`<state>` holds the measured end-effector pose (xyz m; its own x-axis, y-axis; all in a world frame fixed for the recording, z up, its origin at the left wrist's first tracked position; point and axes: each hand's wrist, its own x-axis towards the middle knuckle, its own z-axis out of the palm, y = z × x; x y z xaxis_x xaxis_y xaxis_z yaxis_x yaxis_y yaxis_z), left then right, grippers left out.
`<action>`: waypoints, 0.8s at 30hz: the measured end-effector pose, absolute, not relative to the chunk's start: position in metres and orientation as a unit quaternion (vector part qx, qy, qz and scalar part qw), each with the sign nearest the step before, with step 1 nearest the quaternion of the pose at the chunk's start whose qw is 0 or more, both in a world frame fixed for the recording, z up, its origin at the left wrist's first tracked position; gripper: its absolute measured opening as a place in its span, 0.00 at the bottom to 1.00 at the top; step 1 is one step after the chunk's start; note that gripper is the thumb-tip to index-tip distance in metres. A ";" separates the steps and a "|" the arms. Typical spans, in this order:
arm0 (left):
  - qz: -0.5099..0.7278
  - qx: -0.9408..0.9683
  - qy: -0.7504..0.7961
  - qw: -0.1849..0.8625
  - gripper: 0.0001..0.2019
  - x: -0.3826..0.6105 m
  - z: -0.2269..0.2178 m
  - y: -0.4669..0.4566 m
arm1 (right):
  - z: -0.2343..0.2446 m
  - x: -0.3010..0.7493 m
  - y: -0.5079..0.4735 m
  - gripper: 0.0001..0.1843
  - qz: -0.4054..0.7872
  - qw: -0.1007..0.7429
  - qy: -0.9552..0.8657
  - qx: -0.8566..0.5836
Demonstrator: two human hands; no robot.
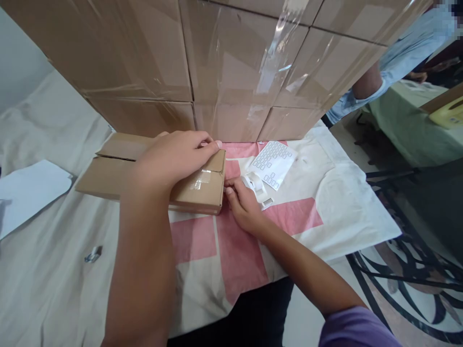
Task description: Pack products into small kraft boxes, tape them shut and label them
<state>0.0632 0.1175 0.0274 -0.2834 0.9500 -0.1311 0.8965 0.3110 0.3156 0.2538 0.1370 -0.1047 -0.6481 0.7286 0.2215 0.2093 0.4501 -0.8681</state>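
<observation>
A flat brown cardboard box lies on the cloth, a strip of clear tape shining on its top. My left hand lies across the box and grips it, its fingers bent over the far edge and the thumb near the right corner. At the box's right end, my right hand is closed in a pinch; what its fingertips hold, if anything, is hidden. Just beyond that hand sits a white tape dispenser, apparently with a roll in it. A white sheet with rows of small printed boxes lies partly beneath the dispenser.
A tall stack of taped cartons stands right behind the box. White paper and a small shiny piece lie to the left on the cloth. At the upper right are a person's blue sleeve and a green-covered table.
</observation>
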 end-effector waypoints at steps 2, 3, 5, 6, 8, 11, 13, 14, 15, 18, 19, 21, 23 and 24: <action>0.093 0.581 0.795 0.146 0.25 0.063 0.027 0.118 | -0.103 0.254 0.137 0.05 0.442 0.297 -0.794 -0.295; 0.092 0.580 0.796 0.147 0.25 0.063 0.027 0.118 | -0.103 0.253 0.136 0.05 0.443 0.296 -0.792 -0.298; 0.088 0.575 0.799 0.150 0.25 0.063 0.027 0.119 | -0.103 0.252 0.136 0.04 0.441 0.298 -0.790 -0.305; 0.085 0.573 0.801 0.152 0.25 0.063 0.027 0.119 | -0.104 0.252 0.135 0.04 0.437 0.300 -0.790 -0.307; 0.083 0.572 0.802 0.152 0.26 0.064 0.027 0.118 | -0.105 0.252 0.135 0.04 0.432 0.303 -0.791 -0.309; 0.082 0.571 0.804 0.144 0.26 0.064 0.027 0.118 | -0.108 0.251 0.134 0.05 0.423 0.308 -0.795 -0.307; 0.076 0.572 0.805 0.136 0.26 0.066 0.026 0.119 | -0.110 0.251 0.135 0.06 0.415 0.315 -0.799 -0.301; 0.071 0.574 0.805 0.132 0.26 0.067 0.025 0.120 | -0.111 0.251 0.135 0.06 0.412 0.318 -0.801 -0.296; 0.063 0.578 0.803 0.128 0.27 0.069 0.025 0.121 | -0.112 0.250 0.135 0.06 0.410 0.321 -0.803 -0.291; 0.046 0.598 0.792 0.116 0.27 0.073 0.023 0.124 | -0.113 0.250 0.137 0.07 0.410 0.322 -0.806 -0.281; 0.044 0.602 0.789 0.114 0.28 0.074 0.023 0.125 | -0.113 0.250 0.137 0.07 0.410 0.320 -0.806 -0.281; 0.042 0.605 0.786 0.115 0.28 0.074 0.024 0.126 | -0.112 0.249 0.137 0.06 0.410 0.314 -0.806 -0.288; 0.041 0.603 0.788 0.120 0.28 0.074 0.024 0.126 | -0.111 0.249 0.137 0.05 0.414 0.309 -0.804 -0.294; 0.043 0.602 0.788 0.122 0.28 0.073 0.025 0.126 | -0.110 0.250 0.137 0.05 0.420 0.307 -0.801 -0.295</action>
